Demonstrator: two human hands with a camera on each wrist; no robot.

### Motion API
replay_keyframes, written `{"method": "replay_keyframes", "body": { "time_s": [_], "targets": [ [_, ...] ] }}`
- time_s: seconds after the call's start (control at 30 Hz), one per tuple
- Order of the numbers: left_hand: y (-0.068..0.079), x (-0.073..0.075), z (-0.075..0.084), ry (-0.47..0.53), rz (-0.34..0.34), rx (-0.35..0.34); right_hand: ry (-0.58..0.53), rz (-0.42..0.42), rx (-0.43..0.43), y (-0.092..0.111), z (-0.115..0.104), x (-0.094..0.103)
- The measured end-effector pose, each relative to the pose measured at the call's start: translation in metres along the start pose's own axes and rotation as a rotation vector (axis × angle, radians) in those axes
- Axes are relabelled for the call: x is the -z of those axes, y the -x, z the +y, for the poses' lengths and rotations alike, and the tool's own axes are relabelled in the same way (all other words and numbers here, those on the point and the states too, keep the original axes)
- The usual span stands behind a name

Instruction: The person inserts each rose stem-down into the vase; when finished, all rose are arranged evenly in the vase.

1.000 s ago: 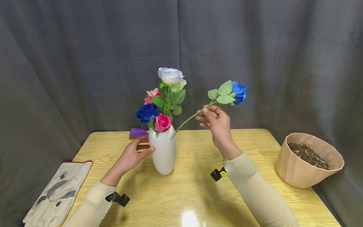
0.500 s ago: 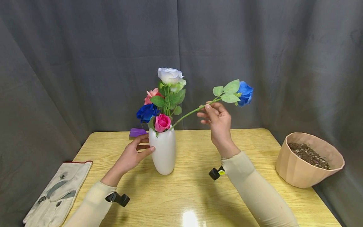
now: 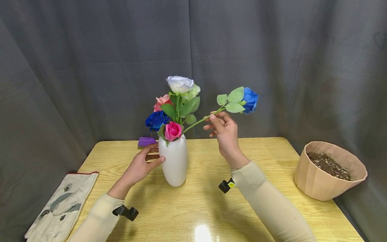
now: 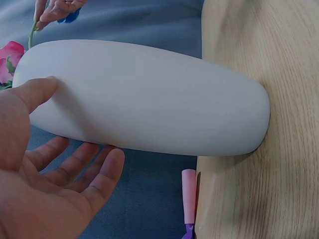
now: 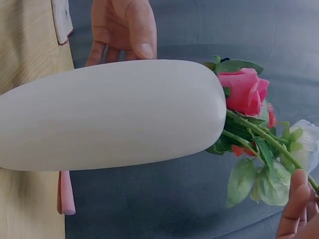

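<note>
A white vase [image 3: 175, 161] stands upright on the table. In it are a pink rose [image 3: 173, 131], a dark blue rose [image 3: 157, 120], a coral rose [image 3: 162, 102] and a white rose [image 3: 180, 84] on a taller stem. My left hand [image 3: 140, 169] touches the vase's left side, thumb at the front and fingers loosely spread along the side. My right hand [image 3: 226, 136] pinches the green stem of another blue rose [image 3: 250, 99], between thumb and fingers. That stem slants down left, its lower end at the vase's mouth; the bloom points up right.
A peach planter [image 3: 311, 174] with soil stands at the table's right edge. Pale work gloves [image 3: 65, 205] lie at the left edge. Behind the vase is a purple scoop [image 3: 146, 141] with a pink handle [image 4: 188, 196]. Dark curtains [image 3: 121, 67] hang behind the table.
The held blue rose's stem end rose from before the vase to its mouth. My right hand then shifted left with it. The white rose tilted slightly; my left hand stayed put.
</note>
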State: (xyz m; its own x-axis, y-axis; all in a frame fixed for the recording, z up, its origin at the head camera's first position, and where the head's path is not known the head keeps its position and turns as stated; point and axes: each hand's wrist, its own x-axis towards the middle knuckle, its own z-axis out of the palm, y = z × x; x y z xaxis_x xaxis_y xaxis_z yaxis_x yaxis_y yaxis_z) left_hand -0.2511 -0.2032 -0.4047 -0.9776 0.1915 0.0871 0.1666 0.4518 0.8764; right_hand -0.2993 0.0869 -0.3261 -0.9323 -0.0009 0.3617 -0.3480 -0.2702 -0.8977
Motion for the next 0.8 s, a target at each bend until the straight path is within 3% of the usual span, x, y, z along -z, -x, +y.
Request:
{"method": "replay_keyframes", "body": {
  "time_s": [0.27,0.5,0.8],
  "targets": [
    [0.0,0.0,-0.002,0.006,-0.003,-0.01,0.094,-0.075,-0.069,0.001,0.009,-0.009],
    [0.0,0.0,-0.001,0.01,-0.003,-0.001,0.103,-0.11,-0.13,0.004,0.017,-0.021],
    [0.0,0.0,0.0,0.004,-0.001,-0.005,0.101,-0.096,-0.158,0.005,0.022,-0.027]
  ]
}}
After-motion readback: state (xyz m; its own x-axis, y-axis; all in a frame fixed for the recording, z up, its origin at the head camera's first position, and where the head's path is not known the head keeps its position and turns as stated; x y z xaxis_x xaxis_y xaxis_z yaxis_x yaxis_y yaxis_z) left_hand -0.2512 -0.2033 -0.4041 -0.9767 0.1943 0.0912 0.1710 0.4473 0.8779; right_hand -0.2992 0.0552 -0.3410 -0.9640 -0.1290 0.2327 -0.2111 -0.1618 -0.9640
